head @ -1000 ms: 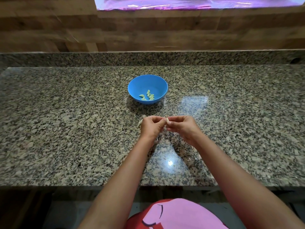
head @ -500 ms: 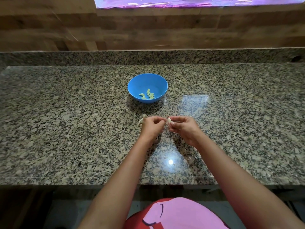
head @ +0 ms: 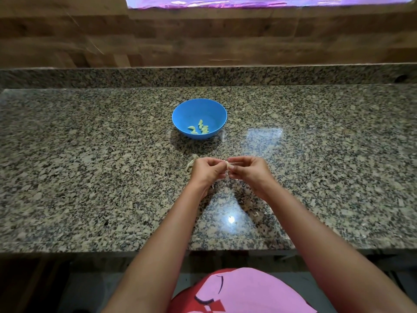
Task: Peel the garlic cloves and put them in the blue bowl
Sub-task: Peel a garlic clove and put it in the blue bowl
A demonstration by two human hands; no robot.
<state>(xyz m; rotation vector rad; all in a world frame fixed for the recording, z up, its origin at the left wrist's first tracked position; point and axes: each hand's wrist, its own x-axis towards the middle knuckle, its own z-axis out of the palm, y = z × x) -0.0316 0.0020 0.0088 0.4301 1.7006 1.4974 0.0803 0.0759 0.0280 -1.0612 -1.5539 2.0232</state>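
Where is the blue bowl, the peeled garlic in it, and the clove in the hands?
blue bowl point(head: 180, 114): head view, bare inner wall on the left.
peeled garlic cloves point(head: 200, 128): head view, middle of the pile.
garlic clove point(head: 227, 164): head view, pale tip between the fingertips of both hands.

Speckled granite counter point(head: 90, 177) with a low granite backsplash point(head: 135, 76) — wood-plank wall point(head: 203, 37) behind, purple-lit window point(head: 248, 1) above.

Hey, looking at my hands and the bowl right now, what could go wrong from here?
1. The garlic clove is pinched only at the fingertips of the left hand and right hand, above the granite counter; a slipped grip could drop it.
2. Loose skins beside the left hand blend into the speckled stone and may get missed.
3. The blue bowl sits farther back, so a tossed clove might miss it.
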